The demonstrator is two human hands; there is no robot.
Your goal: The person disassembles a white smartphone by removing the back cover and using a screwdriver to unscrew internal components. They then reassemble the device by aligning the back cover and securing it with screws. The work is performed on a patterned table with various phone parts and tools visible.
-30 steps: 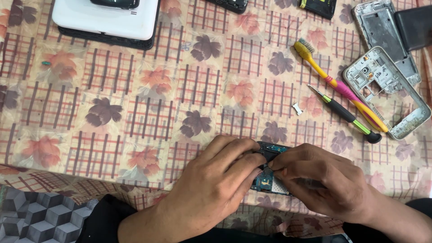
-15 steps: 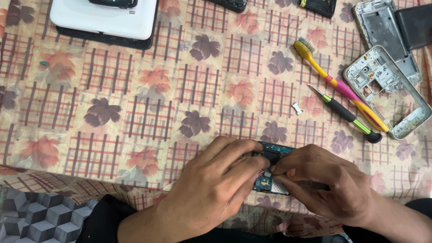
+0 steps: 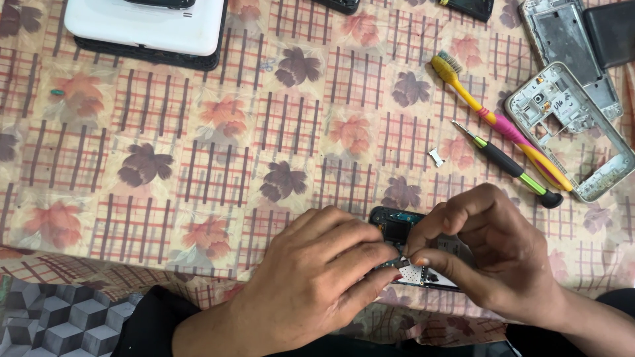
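A white box (image 3: 142, 26) sits far left on the tablecloth (image 3: 198, 165). Near the front edge, the left hand (image 3: 311, 284) and right hand (image 3: 493, 254) pinch a dark phone board (image 3: 400, 228) between fingertips. Right: toothbrush (image 3: 496, 122), screwdriver (image 3: 509, 165), phone frames (image 3: 575, 129).

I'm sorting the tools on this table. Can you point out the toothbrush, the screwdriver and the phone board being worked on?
toothbrush (image 3: 497, 123): head view, on its pink mid-handle.
screwdriver (image 3: 504, 160): head view, on its black grip.
phone board (image 3: 395, 227): head view, on its dark upper end, above the fingers.
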